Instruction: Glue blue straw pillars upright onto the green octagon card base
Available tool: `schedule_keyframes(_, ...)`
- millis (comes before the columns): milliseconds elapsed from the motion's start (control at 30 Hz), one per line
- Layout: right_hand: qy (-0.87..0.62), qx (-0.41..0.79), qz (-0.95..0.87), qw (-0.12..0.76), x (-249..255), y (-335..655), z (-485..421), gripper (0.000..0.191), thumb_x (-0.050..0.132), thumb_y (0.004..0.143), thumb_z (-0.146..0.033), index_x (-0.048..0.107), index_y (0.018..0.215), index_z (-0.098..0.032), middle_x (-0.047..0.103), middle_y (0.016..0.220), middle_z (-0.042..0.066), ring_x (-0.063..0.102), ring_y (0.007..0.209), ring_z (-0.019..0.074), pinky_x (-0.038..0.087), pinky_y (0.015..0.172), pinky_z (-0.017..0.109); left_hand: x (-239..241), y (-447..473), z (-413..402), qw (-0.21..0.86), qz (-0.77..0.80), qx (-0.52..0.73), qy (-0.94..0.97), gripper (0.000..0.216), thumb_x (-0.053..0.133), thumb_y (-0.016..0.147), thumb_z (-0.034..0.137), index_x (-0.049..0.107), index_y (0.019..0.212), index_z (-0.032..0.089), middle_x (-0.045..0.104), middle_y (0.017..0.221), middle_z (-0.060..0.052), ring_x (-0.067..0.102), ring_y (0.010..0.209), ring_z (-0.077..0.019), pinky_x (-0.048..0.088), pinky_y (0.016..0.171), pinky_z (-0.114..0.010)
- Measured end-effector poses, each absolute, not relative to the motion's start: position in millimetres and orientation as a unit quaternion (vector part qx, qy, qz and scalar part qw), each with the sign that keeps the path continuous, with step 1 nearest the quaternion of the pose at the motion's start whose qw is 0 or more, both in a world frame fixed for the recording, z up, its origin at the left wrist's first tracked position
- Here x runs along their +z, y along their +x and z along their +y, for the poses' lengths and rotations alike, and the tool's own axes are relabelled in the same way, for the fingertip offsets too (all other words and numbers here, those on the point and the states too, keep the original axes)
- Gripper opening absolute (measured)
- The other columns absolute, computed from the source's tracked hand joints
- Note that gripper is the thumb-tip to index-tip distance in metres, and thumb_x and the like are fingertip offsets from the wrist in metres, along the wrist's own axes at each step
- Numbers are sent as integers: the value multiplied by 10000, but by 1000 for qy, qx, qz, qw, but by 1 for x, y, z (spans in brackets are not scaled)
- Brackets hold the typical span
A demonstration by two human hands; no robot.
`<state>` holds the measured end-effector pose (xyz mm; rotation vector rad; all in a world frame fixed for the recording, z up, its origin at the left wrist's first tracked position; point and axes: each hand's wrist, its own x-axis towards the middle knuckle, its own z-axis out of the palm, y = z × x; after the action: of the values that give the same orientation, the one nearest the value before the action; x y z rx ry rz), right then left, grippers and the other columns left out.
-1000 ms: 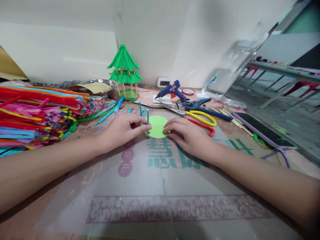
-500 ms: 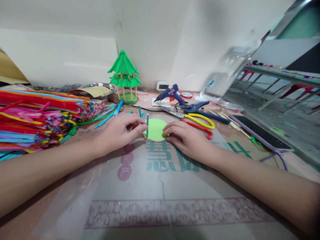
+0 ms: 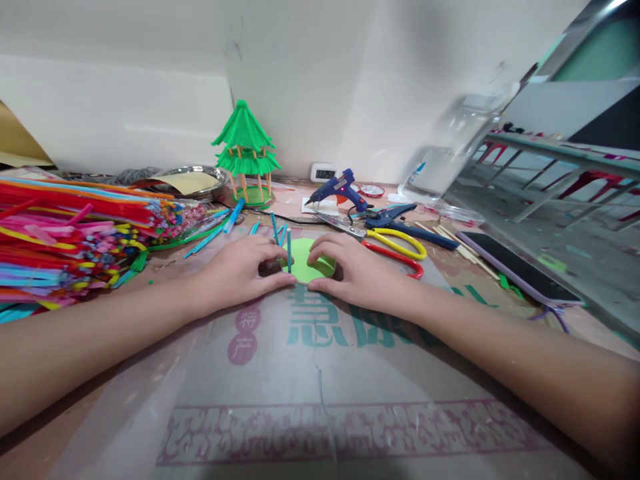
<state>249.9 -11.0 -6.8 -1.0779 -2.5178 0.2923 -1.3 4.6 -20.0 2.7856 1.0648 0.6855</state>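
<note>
A light green many-sided cardboard disc (image 3: 306, 265) lies on the table mat between my hands. Two thin blue sticks stand upright at its left side, one blue stick (image 3: 289, 251) at the front and the other (image 3: 275, 229) farther back. My left hand (image 3: 243, 268) curls around the disc's left edge, thumb by the foot of the front stick. From the right, my right hand (image 3: 361, 270) grips the disc, fingers over its top and thumb at the front edge. Both hands' fingertips partly cover the disc.
Bundled pipe cleaners (image 3: 75, 247) lie left. Behind stand a green pagoda model (image 3: 245, 150), a small clock (image 3: 323, 173) and a glue gun (image 3: 337, 190). Scissors (image 3: 395, 247), blue pliers (image 3: 400, 217), wooden sticks (image 3: 465, 248) and a phone (image 3: 517, 270) lie right. A clear bottle (image 3: 445, 147) stands behind.
My right hand has moved left over the disc, its thumb now at the front edge. My left thumb has come down from the front stick toward its foot.
</note>
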Motion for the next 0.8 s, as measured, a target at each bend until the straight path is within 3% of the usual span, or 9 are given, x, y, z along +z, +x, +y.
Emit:
schedule_keyframes(133,-366,123,-891,239,-10,253,-7,142,686,961,-327,702,1011,-195,705,1167,106,652,1164,269,513,1062,465,-22,-2,6,32,344,223,912,373,647,960,525,650,787,194,628,732,-25,579,742,-210,372,676,-316)
schedule_keyframes(233,-373,145,-874,278,-11,265,-2,149,569,1002,-225,709,1042,-192,752,1148,91,697,1104,228,541,1023,421,-23,-3,7,44,349,217,910,387,638,966,546,668,818,190,666,797,-40,609,793,-221,391,696,-318)
schedule_keyframes(333,-411,145,-860,264,-11,281,2,229,582,967,-159,706,1157,-182,771,1197,88,723,1090,216,569,980,384,-25,-5,8,50,351,213,910,389,629,968,564,698,886,190,688,821,-45,624,818,-231,399,699,-318)
schedule_keyframes(467,-375,119,-888,240,-9,290,-1,179,590,967,-165,749,1048,-177,769,1193,100,745,1019,207,595,935,365,-27,-7,9,48,352,220,908,404,631,960,578,714,910,186,720,859,-54,633,813,-233,408,707,-323)
schedule_keyframes(567,-328,71,-916,222,-9,286,-7,284,552,1007,-211,731,1215,-139,708,1341,167,691,1220,271,558,1060,462,-28,-8,9,56,355,224,906,408,640,956,581,707,891,185,737,890,-56,645,823,-233,422,727,-327)
schedule_keyframes(667,-287,106,-934,184,-11,281,-14,420,525,1038,-239,619,1437,-149,568,1559,160,499,1488,289,420,1230,527,-28,-8,8,64,350,229,906,411,646,950,588,702,883,187,743,907,-57,653,834,-233,429,736,-325)
schedule_keyframes(733,-259,181,-933,174,-11,279,-19,375,533,1045,-245,660,1395,-199,610,1531,103,459,1522,249,384,1265,498,-27,-9,8,69,345,231,907,410,649,949,588,697,870,189,741,897,-55,653,838,-232,426,732,-320)
schedule_keyframes(800,-249,271,-909,196,-10,277,-24,283,535,1053,-256,734,1251,-220,743,1351,70,573,1431,211,457,1217,444,-27,-9,8,74,342,233,907,395,656,948,573,690,860,189,741,898,-51,652,840,-228,421,732,-316)
